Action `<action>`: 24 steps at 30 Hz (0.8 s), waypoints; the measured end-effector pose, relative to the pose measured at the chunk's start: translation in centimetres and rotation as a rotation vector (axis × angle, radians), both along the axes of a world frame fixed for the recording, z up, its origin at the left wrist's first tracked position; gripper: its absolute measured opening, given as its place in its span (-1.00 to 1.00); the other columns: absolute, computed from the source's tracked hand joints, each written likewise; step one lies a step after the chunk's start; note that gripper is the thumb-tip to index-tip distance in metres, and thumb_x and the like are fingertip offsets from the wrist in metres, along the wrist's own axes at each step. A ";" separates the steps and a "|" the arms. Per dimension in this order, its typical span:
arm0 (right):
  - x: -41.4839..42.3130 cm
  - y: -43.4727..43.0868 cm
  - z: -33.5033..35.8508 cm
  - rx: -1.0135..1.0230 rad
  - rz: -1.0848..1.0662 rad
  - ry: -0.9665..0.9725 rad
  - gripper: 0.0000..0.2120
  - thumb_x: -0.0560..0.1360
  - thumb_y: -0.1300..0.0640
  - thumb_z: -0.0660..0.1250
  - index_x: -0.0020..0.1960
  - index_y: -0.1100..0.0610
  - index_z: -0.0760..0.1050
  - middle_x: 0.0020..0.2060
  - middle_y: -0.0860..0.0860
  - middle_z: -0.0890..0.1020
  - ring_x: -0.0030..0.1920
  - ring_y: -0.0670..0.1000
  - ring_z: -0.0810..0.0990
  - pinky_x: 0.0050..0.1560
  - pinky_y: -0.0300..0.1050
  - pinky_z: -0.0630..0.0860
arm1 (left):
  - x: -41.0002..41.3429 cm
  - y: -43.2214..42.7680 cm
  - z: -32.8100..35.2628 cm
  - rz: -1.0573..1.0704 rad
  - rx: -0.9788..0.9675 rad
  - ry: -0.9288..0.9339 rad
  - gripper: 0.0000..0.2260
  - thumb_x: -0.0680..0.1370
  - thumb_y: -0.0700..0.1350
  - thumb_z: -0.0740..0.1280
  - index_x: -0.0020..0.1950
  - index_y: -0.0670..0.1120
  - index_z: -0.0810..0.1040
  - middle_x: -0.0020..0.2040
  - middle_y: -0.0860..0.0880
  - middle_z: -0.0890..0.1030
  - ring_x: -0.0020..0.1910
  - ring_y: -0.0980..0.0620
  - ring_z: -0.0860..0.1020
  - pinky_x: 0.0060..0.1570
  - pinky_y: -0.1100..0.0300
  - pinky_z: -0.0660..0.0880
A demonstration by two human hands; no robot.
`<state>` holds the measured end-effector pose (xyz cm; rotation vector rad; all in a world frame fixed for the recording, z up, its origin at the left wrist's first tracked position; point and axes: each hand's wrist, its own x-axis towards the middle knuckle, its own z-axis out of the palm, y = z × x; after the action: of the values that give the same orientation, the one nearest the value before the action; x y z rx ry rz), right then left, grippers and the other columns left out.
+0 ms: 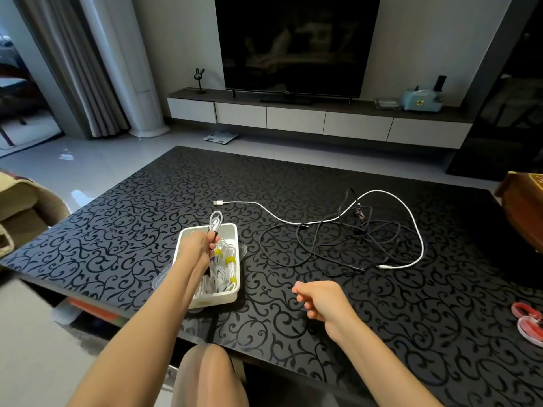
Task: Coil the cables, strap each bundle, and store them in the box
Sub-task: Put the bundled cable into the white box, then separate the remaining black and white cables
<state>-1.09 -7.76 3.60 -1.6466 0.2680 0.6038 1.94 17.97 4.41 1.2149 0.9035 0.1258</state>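
My left hand [196, 247] grips a coiled white cable bundle [215, 220] with a dark strap, held over the white box [232, 295]. Inside the box lie several white cable bundles with yellow straps [229, 259]. To the right on the table, a long white cable [390, 198] and black cables [338, 245] lie loose and tangled. My right hand [321, 299] hovers above the table to the right of the box, fingers loosely curled, holding nothing.
The black patterned table [132, 218] carries a clear lid [160, 282] under the box's left side. Red and white straps [529, 321] lie at the right edge. A brown wooden object [526, 207] stands at the far right. A TV unit lies beyond.
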 end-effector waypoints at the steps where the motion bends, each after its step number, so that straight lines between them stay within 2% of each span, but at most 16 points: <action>1: 0.0 -0.1 -0.1 0.001 -0.001 -0.003 -0.82 0.51 0.18 0.35 -0.24 0.21 0.62 -0.41 0.01 0.53 -0.42 -0.08 0.37 -0.44 -0.26 0.32 | 0.2 -0.1 -0.3 0.014 -0.005 0.010 -0.68 0.63 -0.31 -0.02 -0.27 -0.14 0.34 -0.66 0.06 0.42 -0.75 0.22 0.22 -0.68 0.44 0.10; 3: -0.1 -0.3 -0.2 0.001 -0.007 -0.006 -0.82 0.52 0.18 0.34 -0.22 0.21 0.62 -0.40 0.01 0.54 -0.41 -0.08 0.38 -0.43 -0.26 0.32 | 0.5 -0.4 -0.9 -0.017 -0.024 0.044 -0.70 0.60 -0.37 -0.06 -0.20 -0.15 0.36 -0.57 0.03 0.47 -0.68 0.23 0.29 -0.68 0.44 0.14; 5: -0.1 -0.7 -0.3 -0.007 -0.010 -0.010 -0.82 0.52 0.18 0.34 -0.21 0.22 0.63 -0.40 0.01 0.54 -0.40 -0.07 0.38 -0.42 -0.25 0.32 | 0.6 -0.8 -1.4 -0.059 -0.003 0.062 -0.73 0.50 -0.45 -0.08 -0.15 -0.22 0.36 -0.49 -0.05 0.49 -0.64 0.16 0.36 -0.67 0.38 0.27; 6: -0.1 -0.9 -0.4 -0.013 -0.011 -0.012 -0.82 0.52 0.19 0.34 -0.21 0.22 0.62 -0.40 0.01 0.54 -0.40 -0.07 0.38 -0.41 -0.25 0.33 | 0.7 -0.9 -1.5 -0.049 -0.008 0.058 -0.78 0.54 -0.44 -0.04 -0.14 -0.27 0.36 -0.44 -0.12 0.51 -0.63 0.10 0.43 -0.66 0.34 0.35; 8: -0.1 -1.2 -0.5 -0.024 -0.018 -0.015 -0.81 0.52 0.19 0.33 -0.23 0.21 0.62 -0.41 0.01 0.53 -0.40 -0.07 0.38 -0.42 -0.25 0.32 | 0.6 -0.9 -1.9 -0.015 0.066 0.068 -0.89 0.58 -0.34 0.13 -0.10 -0.30 0.42 -0.31 -0.15 0.52 -0.46 -0.01 0.54 -0.50 0.28 0.51; 9: -0.1 -1.4 -0.5 -0.029 -0.021 -0.018 -0.81 0.52 0.19 0.33 -0.23 0.21 0.61 -0.41 0.01 0.53 -0.40 -0.07 0.38 -0.42 -0.25 0.32 | 0.7 -0.7 -2.4 -0.028 0.176 0.087 -0.91 0.55 -0.30 0.21 -0.06 -0.32 0.47 -0.28 -0.14 0.52 -0.36 -0.05 0.55 -0.36 0.21 0.57; 10: -0.1 -1.6 -0.5 -0.034 -0.020 -0.022 -0.82 0.52 0.19 0.33 -0.23 0.22 0.61 -0.42 0.01 0.53 -0.41 -0.07 0.38 -0.43 -0.25 0.31 | 0.8 -0.7 -2.8 -0.040 0.308 0.122 -0.82 0.49 -0.26 0.26 -0.02 -0.36 0.52 -0.27 -0.15 0.53 -0.30 -0.09 0.55 -0.26 0.12 0.59; 11: -0.1 -1.8 -0.6 -0.037 -0.017 -0.029 -0.82 0.52 0.20 0.33 -0.22 0.22 0.61 -0.42 0.01 0.53 -0.41 -0.07 0.38 -0.44 -0.26 0.31 | 0.6 -0.8 -3.0 -0.059 0.459 0.190 -0.77 0.43 -0.22 0.27 -0.03 -0.37 0.54 -0.27 -0.17 0.54 -0.28 -0.12 0.54 -0.23 0.08 0.57; 13: -0.1 -2.2 -0.8 -0.041 -0.014 -0.043 -0.82 0.52 0.21 0.33 -0.22 0.22 0.61 -0.42 0.01 0.52 -0.41 -0.08 0.37 -0.44 -0.26 0.30 | 0.1 -1.8 -2.7 -0.061 0.715 0.310 -0.83 0.44 -0.21 0.27 -0.18 -0.33 0.51 -0.28 -0.20 0.52 -0.25 -0.16 0.50 -0.26 0.11 0.44; 14: -0.1 -2.3 -0.9 -0.045 -0.013 -0.050 -0.82 0.52 0.21 0.34 -0.23 0.22 0.61 -0.42 0.02 0.52 -0.41 -0.07 0.37 -0.44 -0.26 0.30 | -0.1 -2.4 -2.6 -0.040 0.775 0.326 -0.86 0.46 -0.22 0.27 -0.21 -0.30 0.48 -0.26 -0.21 0.52 -0.20 -0.19 0.50 -0.22 0.12 0.39; 15: 0.0 -2.5 -1.1 -0.053 -0.011 -0.054 -0.82 0.52 0.21 0.34 -0.23 0.22 0.61 -0.42 0.02 0.52 -0.41 -0.07 0.37 -0.43 -0.26 0.30 | 0.0 -2.7 -2.6 -0.010 0.780 0.315 -0.89 0.48 -0.25 0.27 -0.15 -0.30 0.48 -0.21 -0.23 0.54 -0.12 -0.22 0.52 -0.17 0.11 0.39; 16: 0.1 -2.6 -1.2 -0.064 -0.010 -0.056 -0.82 0.52 0.21 0.34 -0.23 0.22 0.61 -0.42 0.02 0.53 -0.41 -0.07 0.38 -0.43 -0.26 0.30 | 0.2 -2.8 -2.6 0.033 0.735 0.304 -0.85 0.50 -0.26 0.25 0.00 -0.32 0.49 -0.08 -0.26 0.58 0.00 -0.26 0.53 -0.09 0.09 0.41; 18: 0.3 -2.9 -1.5 -0.080 -0.011 -0.056 -0.82 0.52 0.20 0.34 -0.24 0.21 0.61 -0.42 0.01 0.53 -0.41 -0.07 0.38 -0.44 -0.27 0.32 | 1.0 -2.5 -2.8 0.024 0.655 0.302 -0.68 0.52 -0.26 0.23 0.25 -0.34 0.43 0.17 -0.30 0.54 0.18 -0.27 0.50 0.09 0.04 0.45; 20: 0.5 -3.0 -1.7 -0.095 -0.001 -0.057 -0.81 0.52 0.19 0.33 -0.23 0.21 0.62 -0.41 0.01 0.54 -0.40 -0.07 0.39 -0.44 -0.27 0.33 | 1.7 -2.6 -2.1 -0.121 0.629 0.300 -0.68 0.56 -0.25 0.20 0.28 -0.35 0.44 0.24 -0.30 0.51 0.22 -0.24 0.50 0.11 0.04 0.47; 22: 0.9 -3.3 -2.0 -0.143 0.023 -0.105 -0.79 0.53 0.18 0.32 -0.23 0.23 0.61 -0.40 0.04 0.55 -0.39 -0.05 0.42 -0.41 -0.24 0.36 | 2.5 -2.9 -1.4 -0.235 0.681 0.327 -0.69 0.60 -0.25 0.15 0.30 -0.33 0.44 0.28 -0.28 0.49 0.26 -0.21 0.47 0.08 0.10 0.44; 24: 2.1 -3.6 -2.4 -0.342 0.043 -0.252 -0.78 0.55 0.14 0.30 -0.18 0.23 0.62 -0.30 0.08 0.62 -0.28 0.02 0.55 -0.26 -0.16 0.44 | 2.9 -3.7 -0.4 -0.279 0.818 0.342 -0.70 0.59 -0.28 0.12 0.27 -0.35 0.44 0.28 -0.28 0.48 0.27 -0.22 0.45 0.10 0.12 0.40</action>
<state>1.05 -11.39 1.15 -2.0423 0.1565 0.3903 4.82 14.26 4.03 2.1612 0.9978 0.0622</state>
